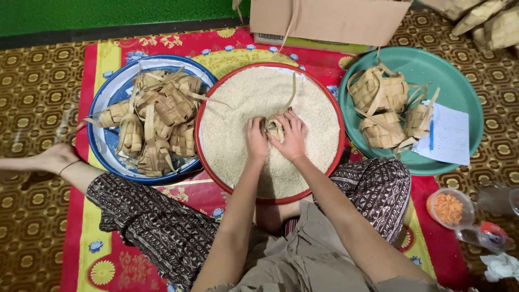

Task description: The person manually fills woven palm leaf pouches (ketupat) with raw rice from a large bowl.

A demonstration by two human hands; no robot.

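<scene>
Over rice, hands (275, 135) around woven pouch (274, 126)

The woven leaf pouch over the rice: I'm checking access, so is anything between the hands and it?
Nothing visible. The left hand and right hand both already grip the woven leaf pouch directly, above the red-rimmed tray of rice.

The scene is bright and evenly lit by soft, diffuse light from above. Shadows are faint and short, with a thin one under the rim of the red-rimmed tray of rice (203, 157). The white rice looks slightly washed out. Focus is sharp at the centre; the wide lens bends and softens the edges.
</scene>
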